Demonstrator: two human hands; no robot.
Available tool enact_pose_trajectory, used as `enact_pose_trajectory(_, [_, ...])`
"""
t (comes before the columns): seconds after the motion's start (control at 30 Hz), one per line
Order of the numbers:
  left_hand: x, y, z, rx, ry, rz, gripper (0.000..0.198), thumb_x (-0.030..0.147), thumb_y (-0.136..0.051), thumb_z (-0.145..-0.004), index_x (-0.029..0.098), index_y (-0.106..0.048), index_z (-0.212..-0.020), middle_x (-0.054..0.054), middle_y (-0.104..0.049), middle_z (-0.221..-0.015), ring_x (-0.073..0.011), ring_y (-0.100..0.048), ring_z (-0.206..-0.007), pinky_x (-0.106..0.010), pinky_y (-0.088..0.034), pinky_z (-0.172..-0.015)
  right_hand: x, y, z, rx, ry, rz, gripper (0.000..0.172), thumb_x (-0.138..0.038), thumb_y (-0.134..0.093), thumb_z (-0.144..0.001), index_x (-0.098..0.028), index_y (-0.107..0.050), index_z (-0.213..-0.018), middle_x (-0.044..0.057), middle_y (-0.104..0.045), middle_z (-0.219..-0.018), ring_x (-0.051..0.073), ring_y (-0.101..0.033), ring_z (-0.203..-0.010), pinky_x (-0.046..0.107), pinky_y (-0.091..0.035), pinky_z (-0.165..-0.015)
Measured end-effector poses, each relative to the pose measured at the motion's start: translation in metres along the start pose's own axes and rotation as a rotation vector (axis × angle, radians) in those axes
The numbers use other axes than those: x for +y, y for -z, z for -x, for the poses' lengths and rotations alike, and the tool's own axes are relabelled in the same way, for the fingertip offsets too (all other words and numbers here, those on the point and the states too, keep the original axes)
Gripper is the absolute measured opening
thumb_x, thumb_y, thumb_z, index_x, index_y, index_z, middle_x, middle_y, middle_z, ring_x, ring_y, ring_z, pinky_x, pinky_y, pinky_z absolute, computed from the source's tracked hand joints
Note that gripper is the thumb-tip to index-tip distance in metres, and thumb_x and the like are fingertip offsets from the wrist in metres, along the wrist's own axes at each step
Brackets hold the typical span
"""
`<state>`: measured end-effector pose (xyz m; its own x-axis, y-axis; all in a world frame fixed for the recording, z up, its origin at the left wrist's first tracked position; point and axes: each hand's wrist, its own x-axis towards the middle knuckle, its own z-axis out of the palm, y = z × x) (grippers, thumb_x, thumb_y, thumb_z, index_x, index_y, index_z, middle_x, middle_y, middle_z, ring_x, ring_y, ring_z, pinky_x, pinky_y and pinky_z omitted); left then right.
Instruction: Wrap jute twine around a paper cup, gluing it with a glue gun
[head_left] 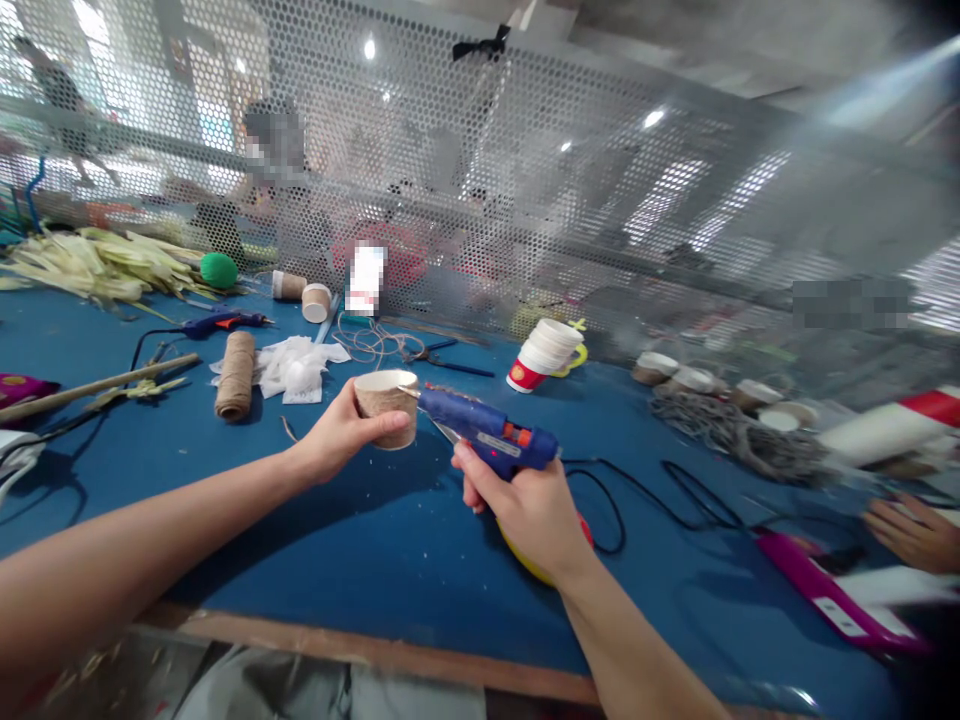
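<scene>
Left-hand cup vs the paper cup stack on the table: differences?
- Covering: the cup is wrapped in brown, twine-like material; the stack shows white, with red on its lowest cup.
- Count: the cup is single; the stack is several nested together.
- Support: the cup is gripped in the left hand; the stack rests on the blue table.
Shared: pale rims.

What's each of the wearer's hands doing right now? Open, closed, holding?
Left hand: closed on a brown-wrapped cup.
Right hand: closed around a blue glue gun, aimed at the cup.
</scene>
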<state>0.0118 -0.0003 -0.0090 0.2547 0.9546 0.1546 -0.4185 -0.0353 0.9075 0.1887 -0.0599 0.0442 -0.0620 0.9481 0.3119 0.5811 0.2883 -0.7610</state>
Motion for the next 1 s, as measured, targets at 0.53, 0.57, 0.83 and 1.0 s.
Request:
enact_pose_trajectory(0.53, [0.0041,-0.0052,0.0049,-0.064,0.121,0.116,0.055,0.031,-0.077,-0.055,0.015,-0.052,-0.102,-0.009,-0.060,-0.099,-0.0199,-0.057,-0.088,-0.036,-0.043,-0.081,0.0041,-0.0022,-0.0001,0.042,0.030,-0.012,0.036,-0.036,-0.052,-0.079,-0.016,-0.054,-0.049,0.001,-0.056,-0.042,0.010,-0.054,-0.038,0.021,-0.047,-0.044])
enact_pose_trajectory(0.57, [0.0032,-0.0043,0.0041,-0.052,0.097,0.084,0.056,0.031,-0.077,-0.055,0.014,-0.052,-0.103,-0.009,-0.059,-0.100,-0.0198,-0.056,-0.089,-0.036,-0.043,-0.081,0.0041,-0.0023,0.0002,0.036,0.033,-0.005,0.034,-0.036,-0.052,-0.078,-0.016,-0.055,-0.051,0.001,-0.056,-0.042,0.010,-0.054,-0.038,0.021,-0.047,-0.044])
enact_pose_trajectory(0.83, [0.0004,0.0021,-0.0007,0.127,-0.053,-0.219,0.062,0.030,-0.076,-0.055,0.015,-0.043,-0.105,-0.009,-0.055,-0.102,-0.0197,-0.053,-0.092,-0.034,-0.042,-0.082,0.0027,-0.0020,0.0014,0.037,0.017,0.026,0.030,-0.035,-0.054,-0.076,-0.016,-0.056,-0.053,0.000,-0.056,-0.041,0.011,-0.054,-0.037,0.021,-0.048,-0.044])
enact_pose_trajectory(1.0, [0.0012,0.0018,-0.0002,0.153,-0.070,-0.275,0.062,0.031,-0.076,-0.054,0.015,-0.041,-0.103,-0.008,-0.055,-0.102,-0.0203,-0.053,-0.094,-0.035,-0.042,-0.083,0.0031,-0.0039,0.0020,0.060,-0.007,0.049,0.029,-0.037,-0.054,-0.076,-0.016,-0.057,-0.056,-0.001,-0.056,-0.041,0.011,-0.054,-0.037,0.021,-0.048,-0.044])
